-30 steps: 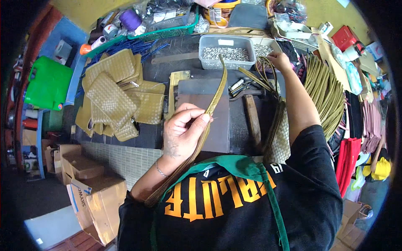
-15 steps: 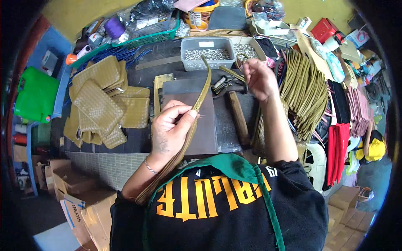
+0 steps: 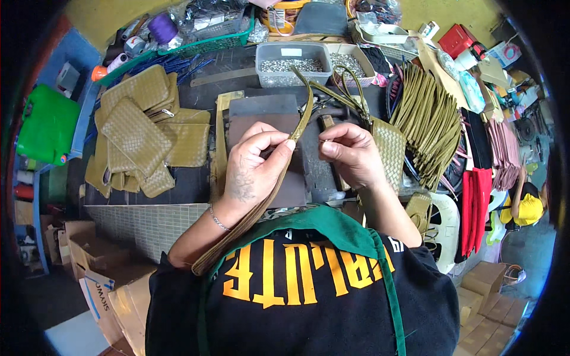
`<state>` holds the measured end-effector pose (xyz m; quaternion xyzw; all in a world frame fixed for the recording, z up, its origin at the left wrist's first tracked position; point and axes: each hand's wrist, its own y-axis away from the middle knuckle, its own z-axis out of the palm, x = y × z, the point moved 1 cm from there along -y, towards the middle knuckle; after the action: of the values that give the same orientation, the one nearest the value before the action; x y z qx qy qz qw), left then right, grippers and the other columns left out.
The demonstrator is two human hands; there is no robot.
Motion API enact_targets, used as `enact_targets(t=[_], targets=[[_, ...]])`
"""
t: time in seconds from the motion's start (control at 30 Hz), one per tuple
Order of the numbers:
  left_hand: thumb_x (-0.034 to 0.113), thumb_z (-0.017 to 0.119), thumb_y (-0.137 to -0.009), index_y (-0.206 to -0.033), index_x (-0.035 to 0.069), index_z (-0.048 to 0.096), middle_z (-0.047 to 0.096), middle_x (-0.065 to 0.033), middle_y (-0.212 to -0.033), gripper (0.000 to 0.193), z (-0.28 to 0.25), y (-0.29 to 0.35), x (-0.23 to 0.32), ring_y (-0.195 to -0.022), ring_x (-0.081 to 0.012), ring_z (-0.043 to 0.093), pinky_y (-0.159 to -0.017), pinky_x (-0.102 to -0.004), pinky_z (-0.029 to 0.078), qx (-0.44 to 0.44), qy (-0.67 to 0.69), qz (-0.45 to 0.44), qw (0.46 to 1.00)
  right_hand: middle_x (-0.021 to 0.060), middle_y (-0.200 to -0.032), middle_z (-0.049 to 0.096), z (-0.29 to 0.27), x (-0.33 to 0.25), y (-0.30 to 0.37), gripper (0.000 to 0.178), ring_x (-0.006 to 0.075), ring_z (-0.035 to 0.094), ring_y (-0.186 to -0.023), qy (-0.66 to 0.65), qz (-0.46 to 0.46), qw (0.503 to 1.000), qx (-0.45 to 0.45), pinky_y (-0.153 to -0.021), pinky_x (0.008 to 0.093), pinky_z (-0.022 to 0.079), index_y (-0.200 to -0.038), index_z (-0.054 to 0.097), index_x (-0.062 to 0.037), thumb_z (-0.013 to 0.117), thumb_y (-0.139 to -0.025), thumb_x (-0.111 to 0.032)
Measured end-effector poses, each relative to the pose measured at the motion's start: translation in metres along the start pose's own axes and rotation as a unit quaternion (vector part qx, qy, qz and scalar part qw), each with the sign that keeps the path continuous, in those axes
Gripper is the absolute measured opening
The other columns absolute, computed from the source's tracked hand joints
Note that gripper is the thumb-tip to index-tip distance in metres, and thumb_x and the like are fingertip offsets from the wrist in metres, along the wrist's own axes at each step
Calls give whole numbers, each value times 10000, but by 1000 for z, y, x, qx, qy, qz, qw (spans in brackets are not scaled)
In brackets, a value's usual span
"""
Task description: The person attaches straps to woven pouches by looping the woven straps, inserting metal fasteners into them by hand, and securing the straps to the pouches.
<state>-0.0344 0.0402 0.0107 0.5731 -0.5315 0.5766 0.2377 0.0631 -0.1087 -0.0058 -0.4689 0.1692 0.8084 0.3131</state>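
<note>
My left hand (image 3: 258,163) is closed, pinching a long olive strap (image 3: 302,120) between thumb and forefinger. The strap's upper end curves up past the fingers, and its lower length runs down along my left forearm. Just to the right, my right hand (image 3: 354,157) has thumb and forefinger pressed together at about the same height. Whatever sits in that pinch is too small to name. The two hands are apart. Behind my right hand lies an olive woven pouch (image 3: 389,148) with a looped strap above it.
Olive woven pouches (image 3: 138,135) are piled at left; many olive straps (image 3: 426,118) fan out at right. Two tubs of small metal parts, one a grey bin (image 3: 292,66), stand at the back. A wooden-handled hammer (image 3: 328,123) lies behind my hands, beside a flat dark board (image 3: 261,105).
My right hand has come down and left from near the metal-parts tubs toward my left hand, its fingers drawing together. My left hand has shifted slightly right and up, still pinching the strap.
</note>
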Motion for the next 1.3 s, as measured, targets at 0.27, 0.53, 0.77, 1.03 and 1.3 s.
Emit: enact_targets(t=[0.27,0.53,0.77,1.03,1.3], targets=[[12,576,-738,-787,-26,579,513,-65,-723,62,4,1,8,-660,-130,499,-594,-222,400,10,-52,58,997,67,-775,598,19,-2,3,98,110,575,-713,4,14,999,-31,-666,224,473,-829,574,7,599,-742,-29],[-6,574,-718,-779,-36,556,517,-96,-724,70,5,2,15,-650,-187,528,-562,-262,423,-6,-80,93,992,19,-779,574,20,1,3,82,61,516,-703,82,-14,996,-25,-646,188,426,-832,563,-8,586,-756,-26],[10,552,-751,-820,-38,557,504,-100,-736,85,0,0,19,-668,-186,504,-584,-258,405,-58,-139,126,980,36,-813,575,27,6,6,83,63,520,-755,185,-141,973,3,-673,194,431,-820,550,-4,589,-748,-13],[52,549,-754,-777,-24,516,499,-112,-730,86,1,1,17,-612,-258,526,-535,-333,420,-90,-137,150,975,42,-786,571,28,7,11,158,71,540,-710,82,-161,983,40,-628,197,456,-821,513,-9,609,-707,46],[74,587,-752,-719,-27,553,490,-74,-670,112,-1,10,23,-606,-140,484,-540,-242,389,-102,-18,56,993,34,-845,580,19,-6,15,293,96,552,-754,219,-101,969,-56,-691,216,444,-1053,506,7,566,-767,-22]])
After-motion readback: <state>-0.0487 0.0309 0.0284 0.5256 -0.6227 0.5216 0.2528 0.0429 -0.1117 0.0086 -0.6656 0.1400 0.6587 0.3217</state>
